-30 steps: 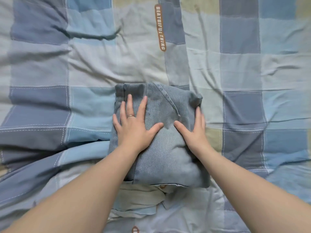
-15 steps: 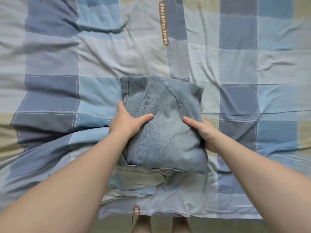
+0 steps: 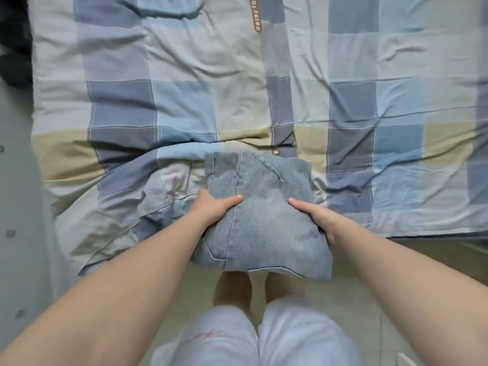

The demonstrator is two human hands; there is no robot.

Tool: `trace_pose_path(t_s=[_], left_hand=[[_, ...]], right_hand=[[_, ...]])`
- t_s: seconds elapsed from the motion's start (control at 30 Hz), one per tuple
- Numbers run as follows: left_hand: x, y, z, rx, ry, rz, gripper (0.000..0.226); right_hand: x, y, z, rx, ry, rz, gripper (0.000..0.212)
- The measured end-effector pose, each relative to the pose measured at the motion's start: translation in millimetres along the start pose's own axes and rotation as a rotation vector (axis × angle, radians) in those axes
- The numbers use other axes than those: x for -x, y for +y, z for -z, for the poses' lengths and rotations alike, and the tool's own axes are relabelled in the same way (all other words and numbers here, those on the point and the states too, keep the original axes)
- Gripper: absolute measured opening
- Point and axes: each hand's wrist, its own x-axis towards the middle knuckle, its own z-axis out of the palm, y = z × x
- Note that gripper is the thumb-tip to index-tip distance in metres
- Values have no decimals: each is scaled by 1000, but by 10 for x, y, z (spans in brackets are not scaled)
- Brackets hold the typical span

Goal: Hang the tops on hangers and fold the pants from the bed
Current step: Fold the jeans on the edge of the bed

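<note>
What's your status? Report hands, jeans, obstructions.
Left hand grips the folded jeans at their left side, right hand at their right. Jeans overhang the bed edge. Rumpled quilt bunched beside left hand.

The pants (image 3: 264,217) are light-blue denim, folded into a thick, roughly square bundle with a seam running down the top face. The bundle overhangs the near edge of the bed (image 3: 184,101), with the left hand (image 3: 214,210) and right hand (image 3: 317,220) gripping its sides.
</note>
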Motion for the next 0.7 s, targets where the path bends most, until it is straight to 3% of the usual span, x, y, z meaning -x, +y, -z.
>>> trace_pose_path(t_s=[0.2, 0.33, 0.5, 0.6, 0.7], left_hand=[[728, -557, 7, -132, -200, 222, 78], [1199, -663, -38, -194, -263, 242, 72], [1670, -494, -199, -128, -98, 32, 85], [1973, -178, -316, -132, -105, -179, 79], [2331, 146, -505, -175, -121, -354, 92]], right_hand=[[539, 927, -219, -70, 8, -119, 31], [937, 1357, -258, -153, 39, -139, 30], [1488, 1601, -100, -282, 134, 86, 37], [1839, 1750, 39, -425, 200, 296, 40], [2200, 1995, 208, -524, 255, 464, 44]])
